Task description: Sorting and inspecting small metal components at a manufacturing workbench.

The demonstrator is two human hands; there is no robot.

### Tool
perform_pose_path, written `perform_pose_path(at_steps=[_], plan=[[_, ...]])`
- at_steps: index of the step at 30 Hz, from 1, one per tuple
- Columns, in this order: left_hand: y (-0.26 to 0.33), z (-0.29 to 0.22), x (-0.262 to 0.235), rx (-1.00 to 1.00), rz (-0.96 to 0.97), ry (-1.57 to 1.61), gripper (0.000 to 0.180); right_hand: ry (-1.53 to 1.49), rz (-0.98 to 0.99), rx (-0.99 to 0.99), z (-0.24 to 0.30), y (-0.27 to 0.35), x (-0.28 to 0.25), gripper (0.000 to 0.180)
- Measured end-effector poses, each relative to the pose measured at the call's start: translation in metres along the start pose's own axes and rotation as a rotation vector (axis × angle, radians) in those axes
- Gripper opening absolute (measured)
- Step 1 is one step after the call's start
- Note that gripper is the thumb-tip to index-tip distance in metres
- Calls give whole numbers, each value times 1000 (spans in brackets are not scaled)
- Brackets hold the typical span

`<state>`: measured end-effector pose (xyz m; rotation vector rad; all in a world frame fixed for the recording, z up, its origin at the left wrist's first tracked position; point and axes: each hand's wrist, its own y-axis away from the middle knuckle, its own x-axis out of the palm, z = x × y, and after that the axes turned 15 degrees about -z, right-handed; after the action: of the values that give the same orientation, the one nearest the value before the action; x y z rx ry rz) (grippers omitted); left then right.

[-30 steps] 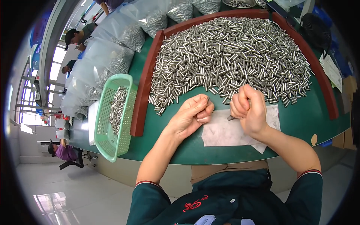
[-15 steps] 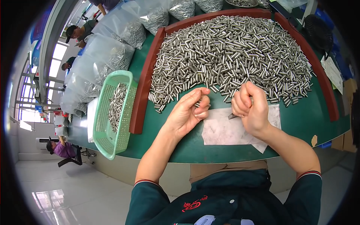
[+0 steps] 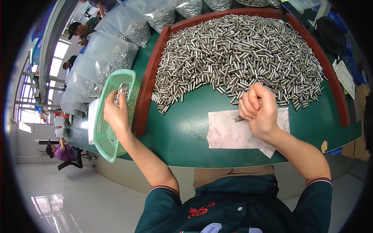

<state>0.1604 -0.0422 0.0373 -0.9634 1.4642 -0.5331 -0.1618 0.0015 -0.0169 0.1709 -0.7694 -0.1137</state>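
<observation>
Green table (image 3: 182, 128) bears metal pins (image 3: 237, 50); white paper (image 3: 229, 134); green basket (image 3: 107, 136).

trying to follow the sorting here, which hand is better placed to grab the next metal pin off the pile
Right, probably. The right hand sits at the near edge of the metal pin pile, though it grips a small tool. The left hand is over the green basket, beyond the tray's red rim.

Green mat (image 3: 186, 128) open btw hands (pin heap (image 3: 241, 50) blocks beyond)

The person is wearing a dark green polo shirt (image 3: 233, 206) with red-and-white-trimmed short sleeves, red chest embroidery and white buttons.
</observation>
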Motion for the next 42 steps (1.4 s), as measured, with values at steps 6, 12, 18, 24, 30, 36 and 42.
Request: perform_pose_path(at_steps=[6,12,18,24,30,36,42], plan=[[46,-104,16,355,202,796,9,18,-13,2,2,-2,-7,39],[78,-128,31,520,321,757,9,-15,-13,7,1,0,-2,39],[82,-133,36,467,277,715,10,-6,-8,4,2,-1,-3,39],[82,-135,39,422,314,740,9,-2,-1,-6,3,1,-2,40],[87,-137,36,467,286,699,6,-7,14,-15,1,5,-6,40],[80,-131,35,390,362,726,5,-5,1,-8,1,3,-2,38],[49,-121,25,-199,669,1013,4,48,36,-74,4,0,0,38]])
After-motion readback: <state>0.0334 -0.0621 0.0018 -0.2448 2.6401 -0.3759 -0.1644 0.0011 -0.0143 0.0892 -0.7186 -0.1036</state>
